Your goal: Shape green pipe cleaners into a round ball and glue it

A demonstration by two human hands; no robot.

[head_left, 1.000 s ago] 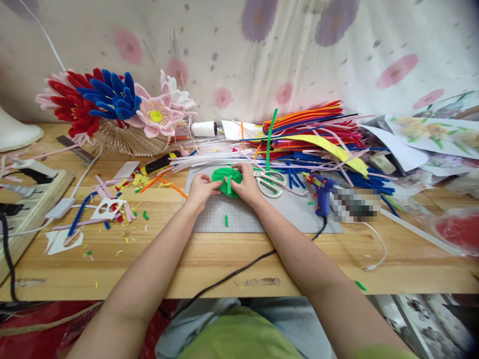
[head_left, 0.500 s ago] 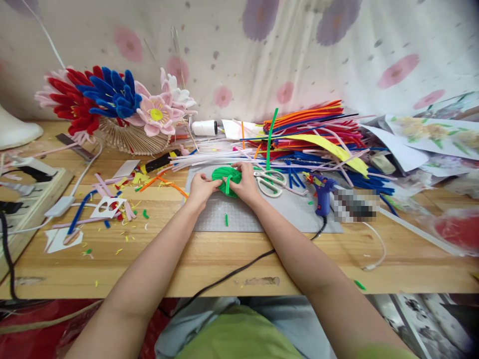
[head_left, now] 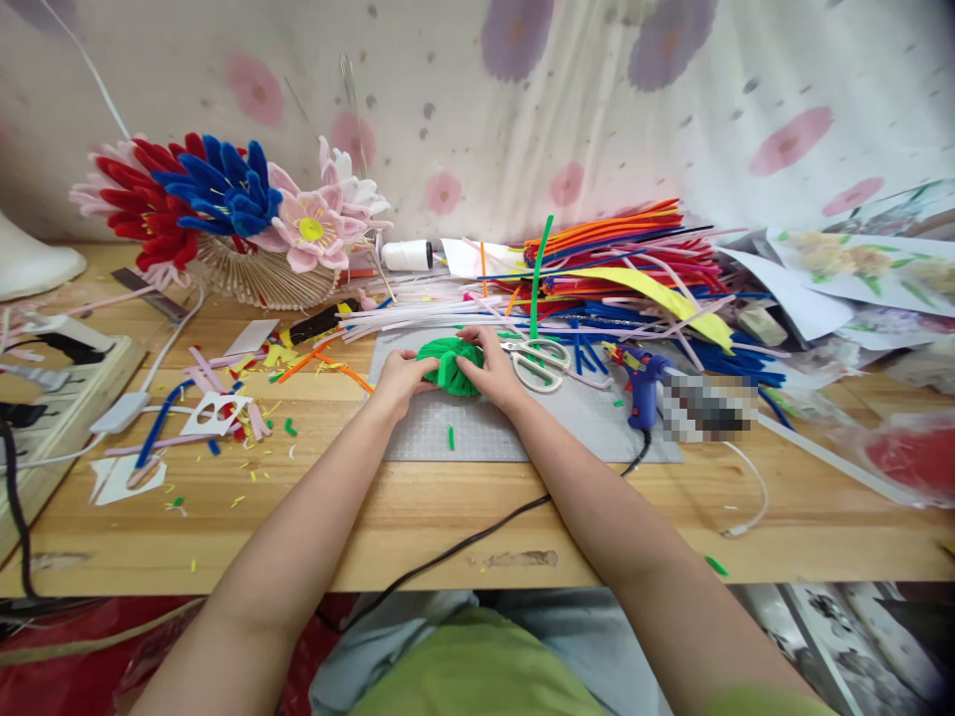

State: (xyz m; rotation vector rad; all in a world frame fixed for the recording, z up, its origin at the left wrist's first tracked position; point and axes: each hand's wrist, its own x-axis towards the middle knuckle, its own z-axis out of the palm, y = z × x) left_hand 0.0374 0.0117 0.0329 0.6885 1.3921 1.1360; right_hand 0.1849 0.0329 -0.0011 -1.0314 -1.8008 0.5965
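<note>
Between my two hands, above the grey cutting mat point(head_left: 492, 433), is a round green leaf made of fuzzy pipe cleaners point(head_left: 451, 367). My left hand point(head_left: 401, 381) pinches its left edge between thumb and fingers. On the other side my right hand point(head_left: 498, 369) grips the right edge, fingers over the far rim and thumb on the near face. A short green strip stands out at the middle of the piece. White-handled scissors point(head_left: 538, 364) lie just right of my right hand. One small green offcut point(head_left: 451, 438) rests on the mat below the piece.
A blue glue gun point(head_left: 643, 386) stands at the mat's right, its black cord point(head_left: 477, 537) crossing the table front. Bundled pipe cleaners point(head_left: 612, 239) lie behind. Fuzzy flowers point(head_left: 224, 189) stand back left. Scraps point(head_left: 224, 413) and a power strip point(head_left: 75, 418) occupy the left.
The green leaf has tilted and turned slightly in my hands, showing more of its face, and has shifted a little left. Both hands keep hold of it.
</note>
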